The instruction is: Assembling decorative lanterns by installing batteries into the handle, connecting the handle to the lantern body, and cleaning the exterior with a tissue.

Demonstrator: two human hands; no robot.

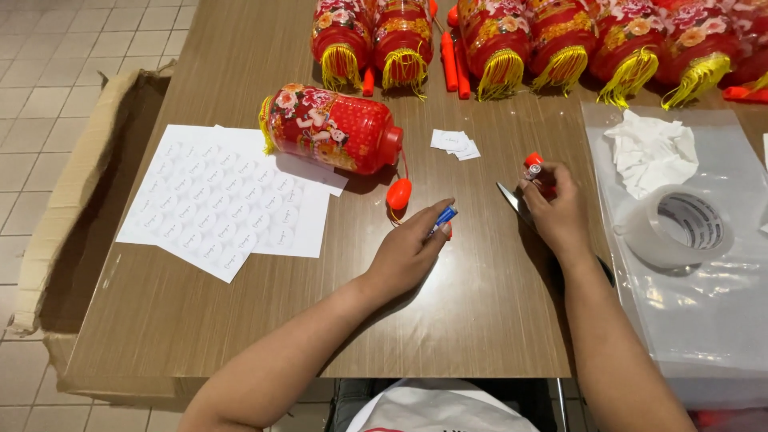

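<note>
Nearest, we are pinching a small blue cylindrical battery in our left hand; our right hand is clamping its grip on a red plastic battery handle. Beyond, a red flowered lantern is lying on the wooden counter beside white sticker sheets.

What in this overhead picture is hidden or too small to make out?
- Head view: the small red cylinder in the right hand is mostly covered by its fingers.
- The blue pen-like stick runs under the left hand.
- The row of red tasselled lanterns is cut by the top edge.
- Marks on the round white stickers are too small.
</note>
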